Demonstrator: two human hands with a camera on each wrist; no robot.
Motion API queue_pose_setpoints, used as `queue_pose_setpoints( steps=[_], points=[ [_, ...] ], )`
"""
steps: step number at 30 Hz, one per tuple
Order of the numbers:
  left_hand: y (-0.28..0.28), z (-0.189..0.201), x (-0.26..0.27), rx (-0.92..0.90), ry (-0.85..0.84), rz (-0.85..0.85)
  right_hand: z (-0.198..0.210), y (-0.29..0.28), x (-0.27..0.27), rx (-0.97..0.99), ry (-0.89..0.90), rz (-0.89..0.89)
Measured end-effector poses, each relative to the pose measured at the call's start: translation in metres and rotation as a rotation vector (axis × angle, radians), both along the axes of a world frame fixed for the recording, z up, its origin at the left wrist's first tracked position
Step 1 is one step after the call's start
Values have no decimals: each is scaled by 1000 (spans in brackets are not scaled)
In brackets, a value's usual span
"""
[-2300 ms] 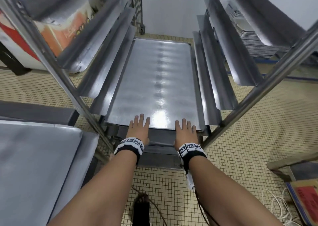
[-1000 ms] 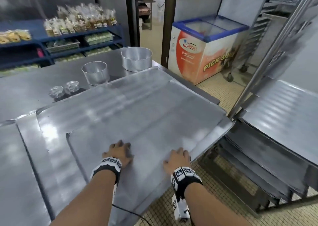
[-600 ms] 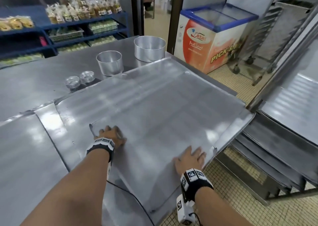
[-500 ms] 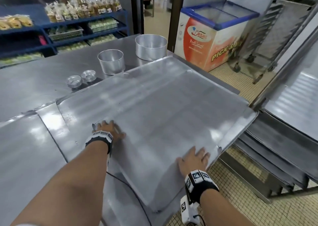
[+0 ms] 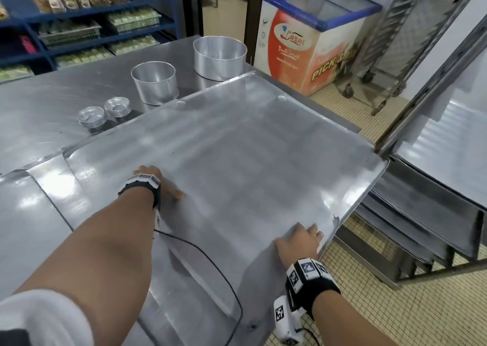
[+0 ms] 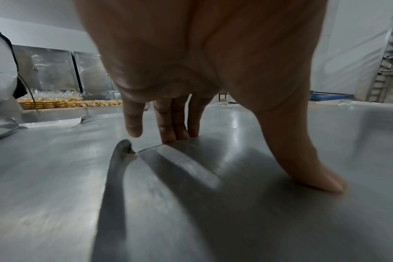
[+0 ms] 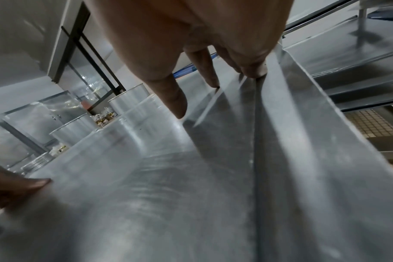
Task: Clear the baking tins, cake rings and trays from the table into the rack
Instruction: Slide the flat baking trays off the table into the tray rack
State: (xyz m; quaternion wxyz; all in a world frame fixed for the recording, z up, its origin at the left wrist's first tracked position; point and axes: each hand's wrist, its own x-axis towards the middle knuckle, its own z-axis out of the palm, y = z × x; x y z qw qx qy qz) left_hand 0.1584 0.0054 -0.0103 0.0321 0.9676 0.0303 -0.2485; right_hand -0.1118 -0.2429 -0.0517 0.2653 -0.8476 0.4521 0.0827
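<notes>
In the head view the left hand (image 5: 158, 185) is mostly covered by its own wristband, so only the thumb tip shows at 3 o'clock of it. The right hand (image 5: 299, 243) hides the tray's (image 5: 250, 174) near edge beneath its palm. The rack (image 5: 432, 187) runs off the frame at 3 o'clock, its upper shelves unseen. Print on the small tins (image 5: 92, 115) at 10 o'clock is too small to tell. In the right wrist view the round tins (image 7: 128, 104) at 9 o'clock are smeared by blur.
</notes>
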Motion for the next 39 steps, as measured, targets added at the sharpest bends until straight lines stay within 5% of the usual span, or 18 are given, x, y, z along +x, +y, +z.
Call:
queue_pose_setpoints(
  steps=[8,13,22,27,30,34,39],
  points=[
    [31,-4,10,-73,-19,85,3,-1,2,8,-51,-68],
    [48,0,7,-107,19,-13,9,0,0,12,-59,-89],
    [59,61,-73,120,-2,-43,28,-13,-12,154,-101,-232],
    [64,75,-140,47,-48,56,43,-35,-37,231,-51,-300],
    [73,75,-178,119,-36,60,46,-44,-61,238,-1,-146],
    [79,73,-231,95,-46,138,55,-47,-97,150,165,270],
    [86,59,-299,-58,-79,301,54,-49,-128,147,253,480]
  ],
)
